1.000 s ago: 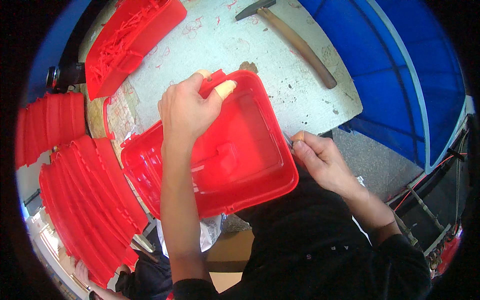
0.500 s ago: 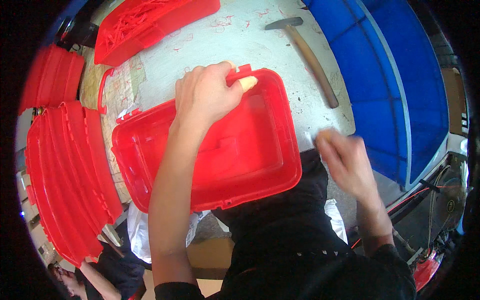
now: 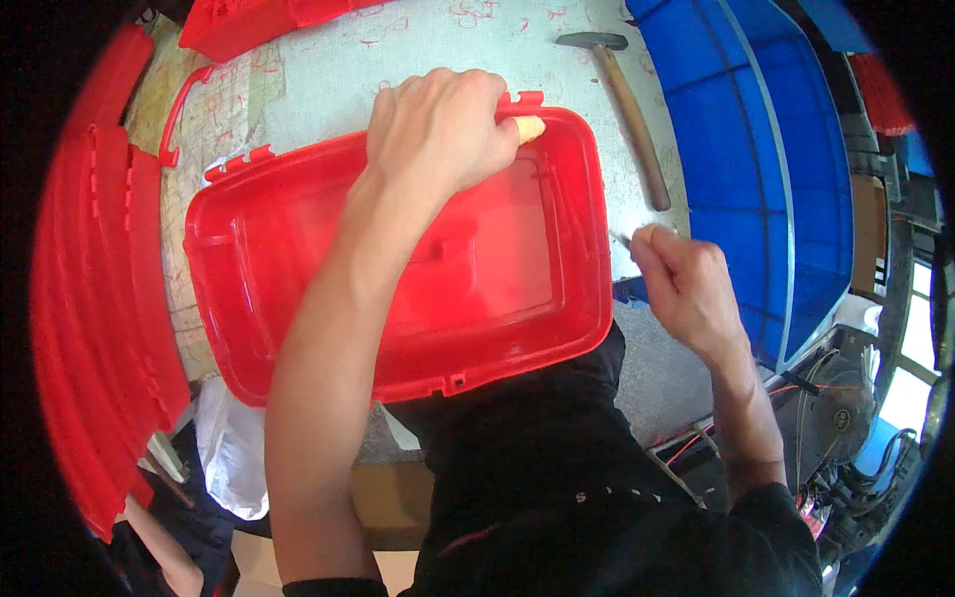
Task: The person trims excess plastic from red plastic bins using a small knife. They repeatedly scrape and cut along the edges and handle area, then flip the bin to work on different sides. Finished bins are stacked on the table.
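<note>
Left hand [image 3: 438,129] grips the red tray's [image 3: 298,259] far rim (fingers over it).

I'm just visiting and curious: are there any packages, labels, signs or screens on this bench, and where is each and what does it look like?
Printed sheet: lies flat on the bench's far left, pale, with red markings; too blurred to make out.
White plastic bag: hangs below the bench's near left edge, crumpled, no label visible.
Red scribbles: drawn straight onto the grey bench top at the far edge.
No screens or signs show.
</note>
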Motion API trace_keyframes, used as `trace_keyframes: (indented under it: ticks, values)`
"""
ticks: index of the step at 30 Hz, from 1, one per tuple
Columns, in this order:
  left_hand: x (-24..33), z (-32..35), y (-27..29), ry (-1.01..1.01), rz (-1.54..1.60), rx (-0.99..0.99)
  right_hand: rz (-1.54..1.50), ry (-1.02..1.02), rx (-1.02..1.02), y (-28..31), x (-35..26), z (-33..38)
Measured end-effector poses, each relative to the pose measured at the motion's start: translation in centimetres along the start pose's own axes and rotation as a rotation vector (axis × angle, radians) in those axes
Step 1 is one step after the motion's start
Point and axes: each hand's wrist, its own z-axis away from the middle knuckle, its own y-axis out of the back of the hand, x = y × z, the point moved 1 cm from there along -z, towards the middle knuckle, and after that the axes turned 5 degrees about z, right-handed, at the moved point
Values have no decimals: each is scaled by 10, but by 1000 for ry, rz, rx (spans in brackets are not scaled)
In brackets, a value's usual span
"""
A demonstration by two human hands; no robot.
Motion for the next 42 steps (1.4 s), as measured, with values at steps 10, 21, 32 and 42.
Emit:
trace_keyframes:
  ticks: [10,21,32,42]
  values:
    - [5,-1,6,18,4,-80,-121,160,-508,42,1,41]
    - [7,-11,16,-281,-6,-300,-466,265,-609,15,25,45]
    - [76,115,21,-1216,-204,-675,-1074,-195,107,-18,81,77]
    - [-10,-18,41,-18,-26,-62,-1051,-42,28,-30,52,20]
